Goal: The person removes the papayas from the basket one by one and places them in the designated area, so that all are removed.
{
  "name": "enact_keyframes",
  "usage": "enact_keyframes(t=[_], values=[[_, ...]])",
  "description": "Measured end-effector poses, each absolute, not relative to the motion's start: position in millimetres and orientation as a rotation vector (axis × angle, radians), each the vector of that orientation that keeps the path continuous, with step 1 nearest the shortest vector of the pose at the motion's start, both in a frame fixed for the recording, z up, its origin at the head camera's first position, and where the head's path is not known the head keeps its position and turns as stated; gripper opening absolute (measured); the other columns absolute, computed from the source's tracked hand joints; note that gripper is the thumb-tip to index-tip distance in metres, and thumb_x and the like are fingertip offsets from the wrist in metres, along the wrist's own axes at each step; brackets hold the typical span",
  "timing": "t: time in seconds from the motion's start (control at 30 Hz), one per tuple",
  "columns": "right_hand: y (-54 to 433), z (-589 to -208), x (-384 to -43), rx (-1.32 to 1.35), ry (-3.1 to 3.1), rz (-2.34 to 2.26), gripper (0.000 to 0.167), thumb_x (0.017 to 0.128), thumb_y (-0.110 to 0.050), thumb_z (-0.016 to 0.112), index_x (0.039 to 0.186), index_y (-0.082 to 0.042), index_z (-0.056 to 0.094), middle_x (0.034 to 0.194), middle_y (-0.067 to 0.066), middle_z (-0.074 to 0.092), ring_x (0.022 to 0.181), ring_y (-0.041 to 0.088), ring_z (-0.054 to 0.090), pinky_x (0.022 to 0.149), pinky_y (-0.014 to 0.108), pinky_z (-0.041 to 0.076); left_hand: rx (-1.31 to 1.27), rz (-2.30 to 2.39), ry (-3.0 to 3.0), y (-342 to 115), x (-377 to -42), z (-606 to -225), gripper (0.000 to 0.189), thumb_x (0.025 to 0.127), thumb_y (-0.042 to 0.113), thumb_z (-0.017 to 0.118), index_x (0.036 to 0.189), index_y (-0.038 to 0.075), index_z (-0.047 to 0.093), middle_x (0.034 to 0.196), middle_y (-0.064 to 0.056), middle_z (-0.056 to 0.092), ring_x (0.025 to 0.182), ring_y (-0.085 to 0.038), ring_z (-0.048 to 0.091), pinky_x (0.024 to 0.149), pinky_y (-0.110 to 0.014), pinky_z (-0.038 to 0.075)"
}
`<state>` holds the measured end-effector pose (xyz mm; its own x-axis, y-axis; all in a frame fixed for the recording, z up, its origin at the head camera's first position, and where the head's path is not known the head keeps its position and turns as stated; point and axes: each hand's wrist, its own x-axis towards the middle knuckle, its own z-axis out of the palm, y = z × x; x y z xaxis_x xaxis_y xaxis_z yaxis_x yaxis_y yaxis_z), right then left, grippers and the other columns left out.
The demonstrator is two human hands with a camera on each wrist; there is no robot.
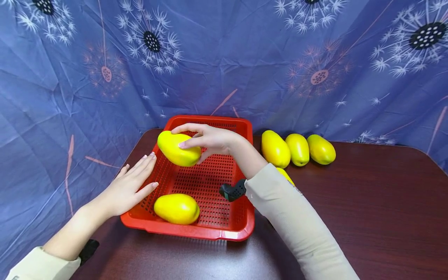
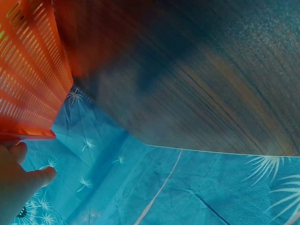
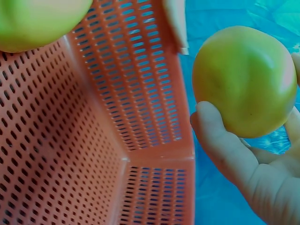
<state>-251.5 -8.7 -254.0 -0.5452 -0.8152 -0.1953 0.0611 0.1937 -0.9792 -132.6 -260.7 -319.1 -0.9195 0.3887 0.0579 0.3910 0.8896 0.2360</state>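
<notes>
Over the red plastic basket [image 1: 241,171], my right hand [image 1: 215,140] grips a yellow mango [image 1: 176,149] between thumb and fingers. The right wrist view shows that mango [image 3: 243,79] from its end, with the thumb [image 3: 225,140] against its side. A second mango [image 1: 176,209] lies inside the basket at the near left corner. My left hand [image 1: 131,186] rests with straight, spread fingers along the basket's left rim. In the left wrist view only part of the left hand [image 2: 21,180] shows, next to the basket's rim.
Right of the basket, three mangoes [image 1: 299,149] lie in a row near the table's back edge. Another mango [image 1: 285,175] is partly hidden by the right sleeve. The dark wooden table [image 1: 378,194] backs onto a blue dandelion-print cloth [image 1: 224,70].
</notes>
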Motion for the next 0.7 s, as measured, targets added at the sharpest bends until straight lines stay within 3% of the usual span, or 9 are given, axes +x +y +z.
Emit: enact_keyframes(t=[0.7], values=[[55.6,-226.8,-234.5,-0.679,1.749,-1.639,0.047,0.094,-0.011,0.052,0.139,-0.017,0.04,0.127,0.014,0.044,0.102,0.03,0.054,0.082,0.049,0.05,-0.627,-0.381,-3.036,-260.3,-132.3,-319.8,0.069,0.096,0.039,0.046,0.149,0.006,0.017,0.155,-0.012,0.014,0.141,-0.031,0.01,0.103,-0.065,0.011]])
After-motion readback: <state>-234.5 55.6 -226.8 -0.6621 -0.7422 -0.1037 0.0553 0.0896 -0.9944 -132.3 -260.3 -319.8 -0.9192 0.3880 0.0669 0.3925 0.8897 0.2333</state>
